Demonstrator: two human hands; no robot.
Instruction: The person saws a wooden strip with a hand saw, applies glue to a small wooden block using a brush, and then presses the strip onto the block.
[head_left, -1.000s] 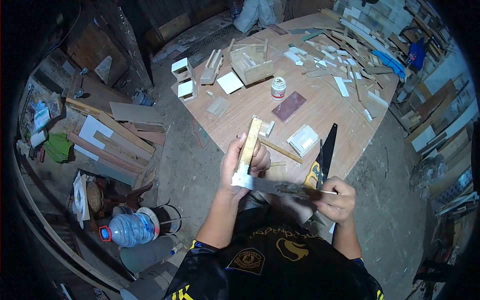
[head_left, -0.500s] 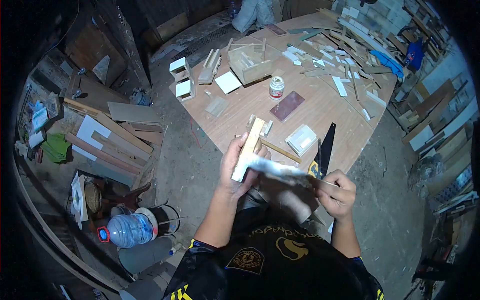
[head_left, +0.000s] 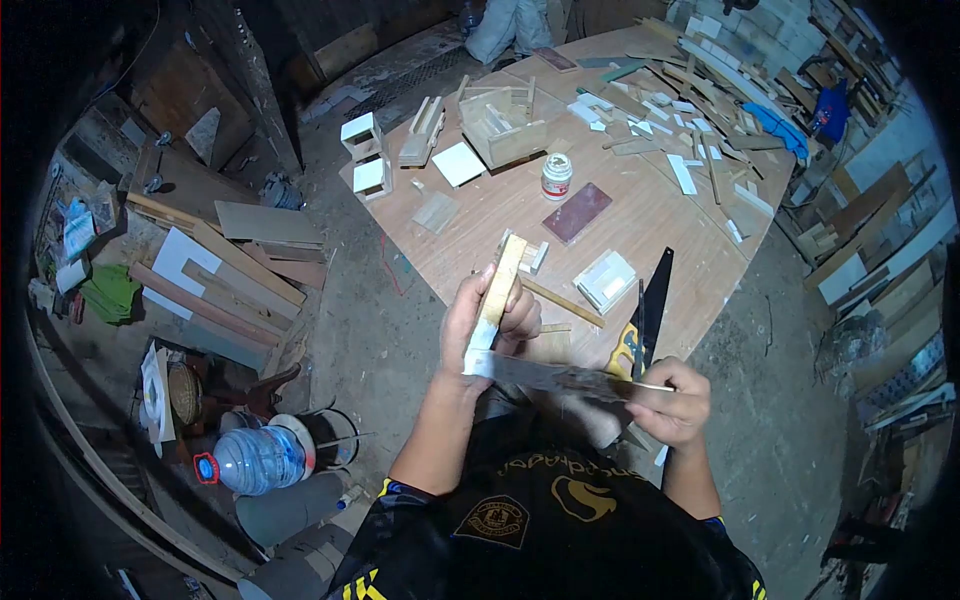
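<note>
My left hand (head_left: pixel 478 330) grips a narrow wooden strip (head_left: pixel 498 287) that stands almost upright in front of my chest. My right hand (head_left: pixel 672 400) holds a long flat rasp-like tool (head_left: pixel 560 376) by its right end. The tool lies nearly level, and its pale left tip rests against the lower end of the strip, by my left thumb. Both hands hover over the near edge of the round wooden table (head_left: pixel 650 215).
A black handsaw with a yellow handle (head_left: pixel 646 308) lies on the table just beyond my right hand. Farther out are a white jar (head_left: pixel 556 176), a dark red board (head_left: pixel 577 213), small white boxes (head_left: pixel 363 135) and several offcuts. A water bottle (head_left: pixel 255 458) and boards lie on the floor to the left.
The tool stroked up along the strip and has come back down to its lower end. The strip stays in my left hand.
</note>
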